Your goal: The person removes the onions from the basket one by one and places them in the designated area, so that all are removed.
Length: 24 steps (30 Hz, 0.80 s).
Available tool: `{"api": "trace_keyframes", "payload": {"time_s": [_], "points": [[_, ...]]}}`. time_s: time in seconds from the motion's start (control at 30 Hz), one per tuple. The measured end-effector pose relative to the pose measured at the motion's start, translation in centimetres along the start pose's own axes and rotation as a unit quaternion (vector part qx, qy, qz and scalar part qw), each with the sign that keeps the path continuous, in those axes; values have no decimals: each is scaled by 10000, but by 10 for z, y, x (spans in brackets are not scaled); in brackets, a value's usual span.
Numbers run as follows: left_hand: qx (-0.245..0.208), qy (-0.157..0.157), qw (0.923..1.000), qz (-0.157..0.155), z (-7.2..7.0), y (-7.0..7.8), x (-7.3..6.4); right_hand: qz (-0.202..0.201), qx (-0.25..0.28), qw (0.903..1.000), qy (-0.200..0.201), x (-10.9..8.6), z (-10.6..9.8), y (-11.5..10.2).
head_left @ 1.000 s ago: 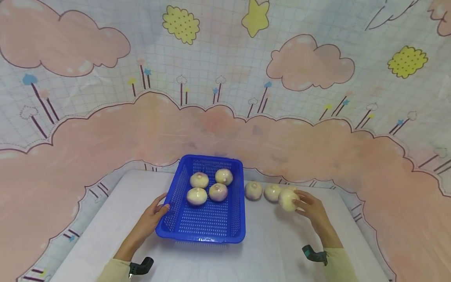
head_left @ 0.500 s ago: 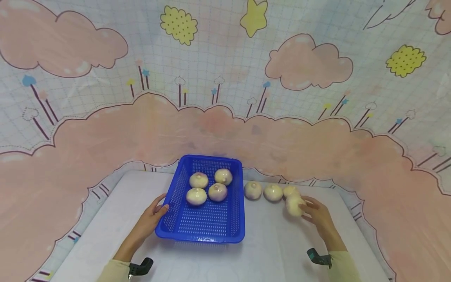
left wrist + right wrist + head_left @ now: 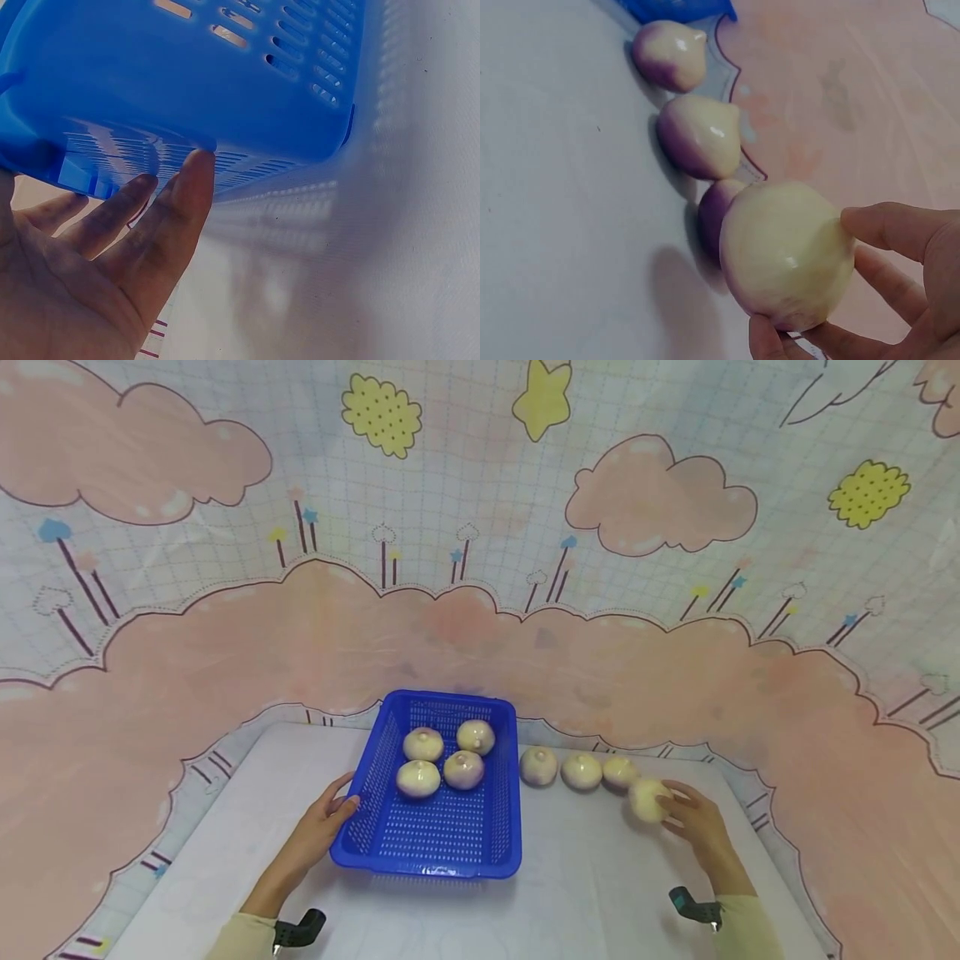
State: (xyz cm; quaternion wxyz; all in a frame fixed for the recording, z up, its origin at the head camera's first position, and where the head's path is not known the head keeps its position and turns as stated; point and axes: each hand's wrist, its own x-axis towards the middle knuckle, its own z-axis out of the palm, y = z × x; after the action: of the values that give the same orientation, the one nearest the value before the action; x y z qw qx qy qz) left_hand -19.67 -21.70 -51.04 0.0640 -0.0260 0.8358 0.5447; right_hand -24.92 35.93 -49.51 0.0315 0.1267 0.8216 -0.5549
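In the head view my right hand (image 3: 693,818) holds a cream-and-purple turnip (image 3: 648,800) at the right end of a row. The right wrist view shows thumb and fingers spread round this turnip (image 3: 787,255), which overlaps the nearest one of the row. Three similar turnips stand in line to its left: one by the basket (image 3: 538,767), a middle one (image 3: 581,771) and a farther right one (image 3: 619,772). My left hand (image 3: 322,822) holds the left side of a blue perforated basket (image 3: 500,827), thumb at the rim, fingertips (image 3: 196,169) against the outer wall.
Inside the basket several more turnips (image 3: 418,778) sit together toward its far half. Everything stands on a white-covered table (image 3: 585,893). Behind the table hangs a cloth (image 3: 450,643) printed with clouds and stars.
My right hand has moved right with its turnip, from in front of the row to its right end, uncovering the third turnip. The left hand and the basket have stayed put.
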Motion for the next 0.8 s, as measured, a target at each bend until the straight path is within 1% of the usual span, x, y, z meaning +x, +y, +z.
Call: {"api": "trace_keyframes", "payload": {"time_s": [0.17,0.37,0.6,0.8], "points": [[-33,31,10000,-14,-1,1,-1,34,78,9999,102,4,-6,1],[3,46,10000,-3,0,3,-2,160,95,9995,272,14,-13,10],[-91,69,9999,-18,1,0,-1,314,310,9986,283,28,-21,22],[-149,68,9999,52,3,-1,-1,509,605,9963,326,42,-24,25]]}}
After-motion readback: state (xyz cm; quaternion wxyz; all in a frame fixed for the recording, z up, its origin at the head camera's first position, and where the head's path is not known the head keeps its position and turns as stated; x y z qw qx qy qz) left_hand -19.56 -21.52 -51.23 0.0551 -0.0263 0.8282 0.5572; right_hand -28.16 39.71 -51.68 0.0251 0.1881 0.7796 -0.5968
